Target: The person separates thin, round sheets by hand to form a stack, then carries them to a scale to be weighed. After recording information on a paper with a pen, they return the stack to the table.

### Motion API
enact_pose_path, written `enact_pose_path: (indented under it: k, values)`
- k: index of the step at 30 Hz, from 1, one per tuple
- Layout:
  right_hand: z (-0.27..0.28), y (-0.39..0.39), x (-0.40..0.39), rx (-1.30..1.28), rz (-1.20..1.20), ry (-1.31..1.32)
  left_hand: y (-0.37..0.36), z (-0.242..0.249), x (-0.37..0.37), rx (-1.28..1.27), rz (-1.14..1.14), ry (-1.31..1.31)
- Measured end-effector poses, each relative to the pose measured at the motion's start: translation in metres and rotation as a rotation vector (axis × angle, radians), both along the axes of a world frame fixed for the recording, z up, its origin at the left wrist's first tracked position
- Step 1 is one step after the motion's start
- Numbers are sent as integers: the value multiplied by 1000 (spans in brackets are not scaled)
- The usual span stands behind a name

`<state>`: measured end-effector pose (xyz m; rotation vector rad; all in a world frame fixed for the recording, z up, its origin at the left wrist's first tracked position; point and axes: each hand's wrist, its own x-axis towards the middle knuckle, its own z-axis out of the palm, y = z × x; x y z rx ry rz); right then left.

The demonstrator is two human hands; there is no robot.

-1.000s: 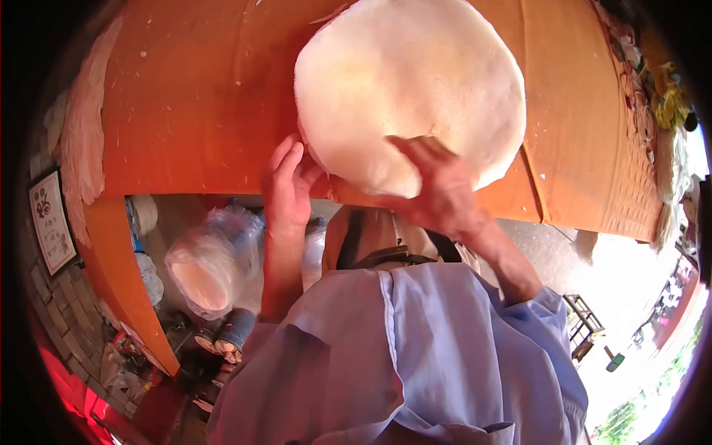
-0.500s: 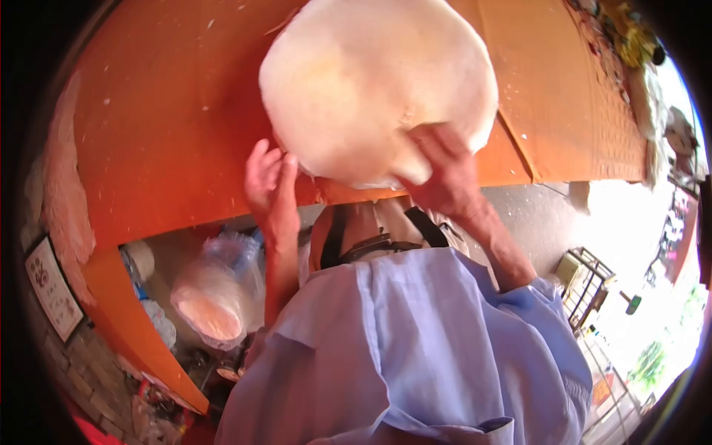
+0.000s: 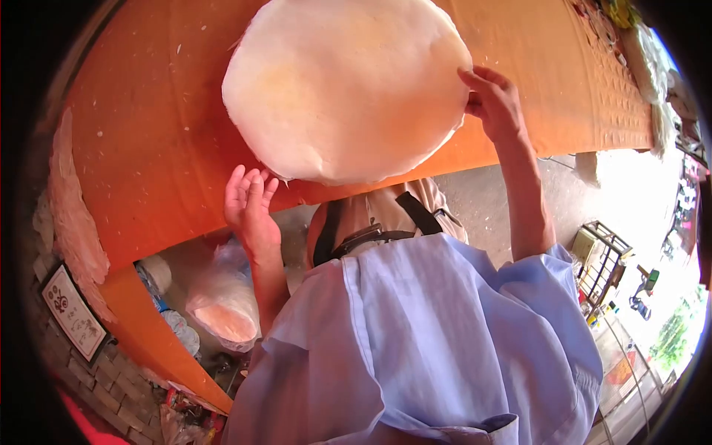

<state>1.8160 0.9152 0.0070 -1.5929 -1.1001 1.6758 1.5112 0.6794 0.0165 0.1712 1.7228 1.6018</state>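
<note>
A large, round, cream-coloured pad [image 3: 345,89] with a slightly ragged rim lies on the orange-covered table [image 3: 159,141]. Its surface looks smooth, with faint yellowish patches and a small crease by the near edge. At the right rim, my right hand [image 3: 495,102] pinches the edge between thumb and fingers. My left hand [image 3: 252,211] is beside the lower left rim, palm turned up and fingers loosely spread, with the fingertips near the edge and nothing in them.
Under the table stands a clear plastic bag [image 3: 226,300] with pale pink contents. Whitish fibrous material [image 3: 78,208] hangs over the table's left end. A framed sign [image 3: 73,311] leans at the lower left. To the right is a metal-framed rack [image 3: 599,259].
My right hand has moved from over the pad's near part out to its right rim and taken hold there. The pad sits further left in view; my left hand remains beside it.
</note>
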Motion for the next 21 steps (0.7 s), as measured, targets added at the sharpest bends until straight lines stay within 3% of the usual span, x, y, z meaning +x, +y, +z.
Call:
enact_pose_path:
  k: [1, 4, 5, 8, 11, 14, 15, 18, 19, 21]
  values:
    - [0, 0, -7, 38, 30, -64, -1, 1, 0, -3, -25, 40]
    - [24, -5, -23, 523, 181, -642, -1, -1, 11, -26, -56, 70]
    - [21, -5, -28, 652, 101, -647, -2, -2, 13, -31, -26, 36]
    - [14, -4, -24, 889, 178, -754, -4, -8, 15, -48, 26, -62]
    - [14, -8, -21, 889, 153, -779, -7, -7, 18, -21, -7, -166]
    - [38, -8, -36, 607, 115, -466, -2, 0, 28, 101, -31, -298]
    - [36, -6, -39, 638, 99, -358, -6, -7, 27, 147, -5, -335]
    - [25, 21, -17, 316, -42, 87, -16, -26, 19, 243, 8, -462]
    - [5, 46, 6, 330, -58, 78, -19, -29, 17, 266, -1, -507]
    - [26, 69, 30, 390, -141, -19, -4, -9, 28, 173, 3, -368]
